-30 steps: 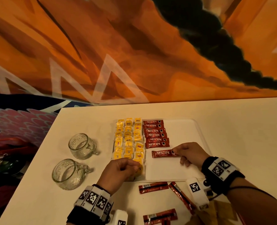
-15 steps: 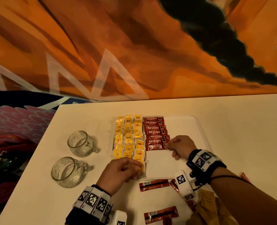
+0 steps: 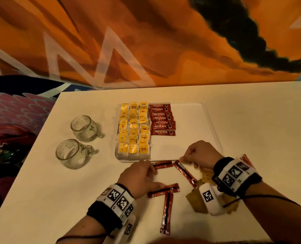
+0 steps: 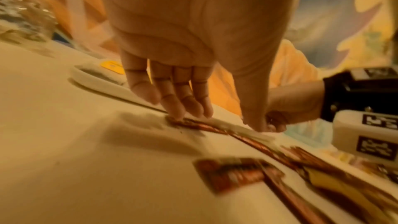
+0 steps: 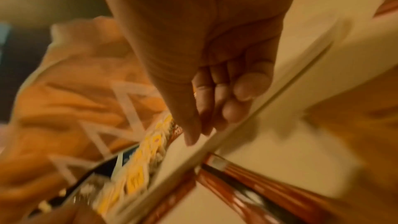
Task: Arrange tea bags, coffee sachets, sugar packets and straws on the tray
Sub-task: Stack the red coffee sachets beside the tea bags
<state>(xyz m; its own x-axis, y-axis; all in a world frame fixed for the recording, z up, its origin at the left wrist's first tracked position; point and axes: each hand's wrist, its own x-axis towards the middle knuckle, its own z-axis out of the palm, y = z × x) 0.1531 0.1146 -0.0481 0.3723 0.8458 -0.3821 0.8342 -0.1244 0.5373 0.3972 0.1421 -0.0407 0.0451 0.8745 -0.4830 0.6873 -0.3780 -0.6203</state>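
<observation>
A white tray (image 3: 190, 120) holds three columns of yellow tea bags (image 3: 133, 129) and a stack of red coffee sachets (image 3: 162, 118) beside them. Several loose red sachets lie on the table in front of the tray. My left hand (image 3: 152, 169) reaches to one of them (image 3: 163, 164); its straight fingers (image 4: 174, 113) touch the sachet's end, the thumb apart. My right hand (image 3: 183, 158) hovers at the tray's near rim, fingers curled, beside the top end of a slanted sachet (image 3: 186, 173). The blurred right wrist view shows nothing between its fingers (image 5: 228, 111).
Two glass mugs (image 3: 83, 128) (image 3: 71, 154) stand left of the tray. Brown sugar packets (image 3: 196, 202) lie under my right wrist. Two more sachets (image 3: 163, 190) (image 3: 166, 213) lie near the front. The table's left edge runs close to the mugs.
My right hand left a sachet at the bottom of the stack and drew back to the tray's near rim. My left hand moved off the tea bags to a loose sachet.
</observation>
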